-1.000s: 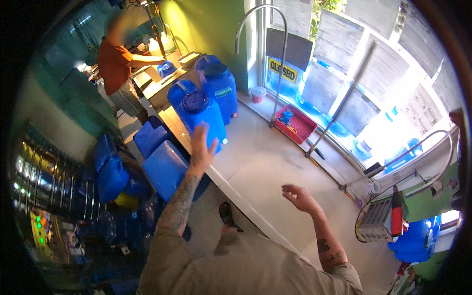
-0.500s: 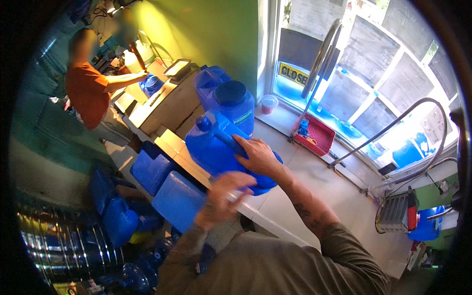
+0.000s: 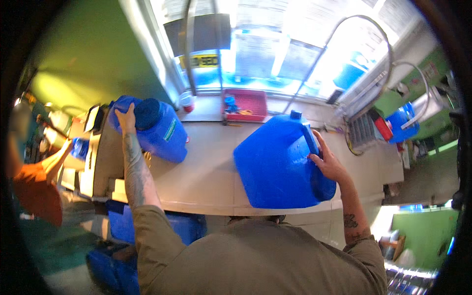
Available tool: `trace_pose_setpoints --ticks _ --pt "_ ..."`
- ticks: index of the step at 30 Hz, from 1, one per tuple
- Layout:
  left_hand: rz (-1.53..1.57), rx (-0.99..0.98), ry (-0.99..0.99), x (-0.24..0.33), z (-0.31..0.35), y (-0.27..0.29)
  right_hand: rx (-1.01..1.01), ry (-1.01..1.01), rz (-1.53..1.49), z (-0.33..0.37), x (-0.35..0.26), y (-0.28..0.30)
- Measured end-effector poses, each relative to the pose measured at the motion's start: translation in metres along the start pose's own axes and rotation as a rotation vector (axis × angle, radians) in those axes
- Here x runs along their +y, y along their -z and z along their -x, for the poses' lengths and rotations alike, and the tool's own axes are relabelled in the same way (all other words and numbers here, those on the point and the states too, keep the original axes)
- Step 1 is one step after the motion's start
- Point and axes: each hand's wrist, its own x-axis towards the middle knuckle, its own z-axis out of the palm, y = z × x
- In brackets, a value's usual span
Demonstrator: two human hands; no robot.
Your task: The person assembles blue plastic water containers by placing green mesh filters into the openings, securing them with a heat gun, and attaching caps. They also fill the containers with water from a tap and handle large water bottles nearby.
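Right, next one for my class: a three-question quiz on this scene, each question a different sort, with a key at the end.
1. What colour is the tray by the window?
2. True or false: the left hand is on the left jug.
3. The right hand grips the right jug by its: A) base, B) handle, C) cap.

Key: 1. Red. 2. True. 3. B.

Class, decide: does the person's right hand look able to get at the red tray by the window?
Probably not right now: the right hand holds the handle of the blue jug, whose body lies toward the red tray.
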Motion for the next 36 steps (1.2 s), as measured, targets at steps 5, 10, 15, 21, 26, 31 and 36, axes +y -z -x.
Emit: trace_pose_setpoints --ticks 5,10,15,21,26,31,36 --pt "0.025 -0.253 -0.171 0.040 0.066 -0.011 -0.040 -0.119 -0.024 0.027 0.034 0.050" --pt "0.192 -0.845 -0.088 0.117 0.180 -0.014 0.013 -0.175 -0.071 0.035 0.060 0.095" --pt "-0.381 -0.928 -0.287 0.168 0.275 -0.037 0.105 0.359 0.779 0.055 0.102 0.152" --pt "-0.420 -0.552 -0.455 0.246 0.381 -0.067 0.336 0.696 0.637 0.036 0.159 0.150" --pt "0.319 -1.032 -0.422 0.300 0.500 -0.163 0.474 0.727 0.539 0.025 0.173 0.136" --pt "0.410 -0.529 -0.344 0.301 0.583 -0.198 0.459 0.663 0.524 0.014 0.175 0.140" --pt "-0.066 -0.425 -0.787 0.363 0.747 -0.172 0.559 0.624 0.525 0.003 0.175 0.133"
